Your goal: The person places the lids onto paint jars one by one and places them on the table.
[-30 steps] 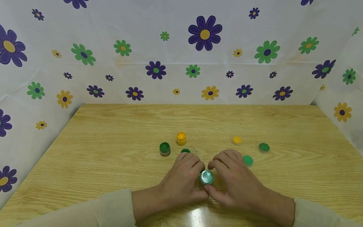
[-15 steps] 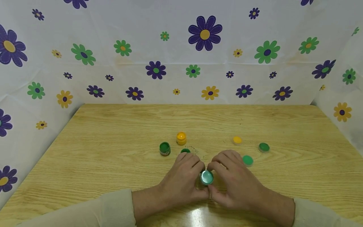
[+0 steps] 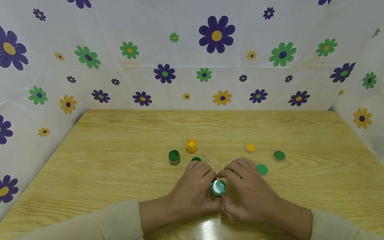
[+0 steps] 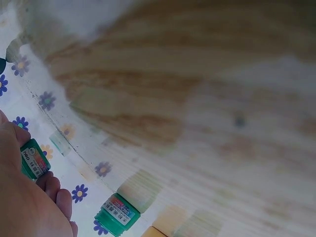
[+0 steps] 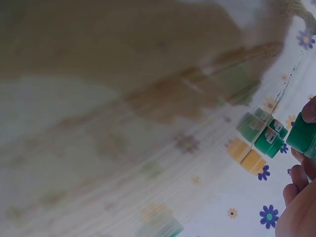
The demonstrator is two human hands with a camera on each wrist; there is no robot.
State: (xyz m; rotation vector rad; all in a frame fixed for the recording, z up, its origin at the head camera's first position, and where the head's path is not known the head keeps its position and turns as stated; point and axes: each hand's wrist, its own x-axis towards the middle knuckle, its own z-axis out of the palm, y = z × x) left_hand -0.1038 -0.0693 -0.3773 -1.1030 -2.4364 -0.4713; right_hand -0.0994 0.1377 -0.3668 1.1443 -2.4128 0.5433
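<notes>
A small teal-green paint jar [image 3: 218, 187] stands between both hands near the table's front, its pale round top facing up. My left hand [image 3: 193, 190] curls round its left side, thumb in front. From the right, my right hand [image 3: 247, 190] pinches it, fingertips at the back and thumb at the front. In the left wrist view the labelled green jar [image 4: 33, 159] sits within the left hand [image 4: 29, 202]. The right wrist view shows the jar [image 5: 301, 134] in the right fingers. Whether the right fingers hold only its top is hidden.
Beyond the left hand stand a dark green paint jar [image 3: 174, 157], a yellow one [image 3: 192, 146] and another green one [image 3: 196, 159], partly covered. To the right lie a yellow lid [image 3: 251, 148], a dark green lid [image 3: 279, 155] and a lighter green lid [image 3: 262, 169]. Flowered cloth [image 3: 180, 50] surrounds the table.
My right thumb has shifted slightly right along the jar's front, and the right index finger slightly left behind it. The left hand and the jar stay almost in place.
</notes>
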